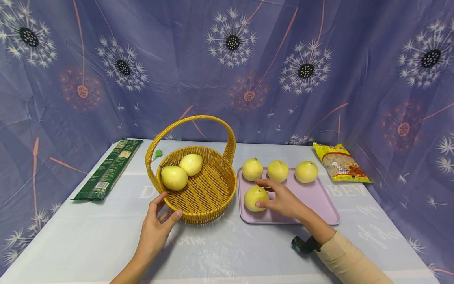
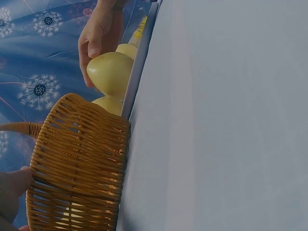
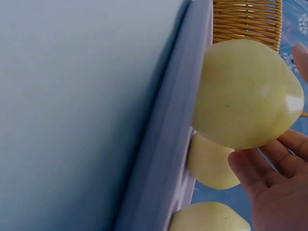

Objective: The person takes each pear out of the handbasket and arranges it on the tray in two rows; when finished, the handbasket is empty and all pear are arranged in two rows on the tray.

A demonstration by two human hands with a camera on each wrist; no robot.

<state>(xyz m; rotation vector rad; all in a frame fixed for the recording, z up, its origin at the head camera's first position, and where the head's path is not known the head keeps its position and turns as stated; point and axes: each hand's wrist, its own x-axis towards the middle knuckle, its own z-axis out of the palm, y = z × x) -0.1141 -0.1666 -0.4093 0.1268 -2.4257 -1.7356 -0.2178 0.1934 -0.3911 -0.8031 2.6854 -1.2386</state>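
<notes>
A brown wicker basket with a tall arched handle holds two pale yellow pomelos. My left hand holds its near left rim, thumb and fingers spread along the weave; the left wrist view shows the thumb at the rim. To the right, one pomelo sits at the front left of a pink tray. My right hand reaches around that pomelo from the right. In the right wrist view its fingertips are right at the fruit's side, while the thumb stands apart from it.
Three more pomelos line the back of the tray. A yellow snack bag lies behind right, a long green package at far left. A small green item lies behind the basket. A patterned curtain backs the table.
</notes>
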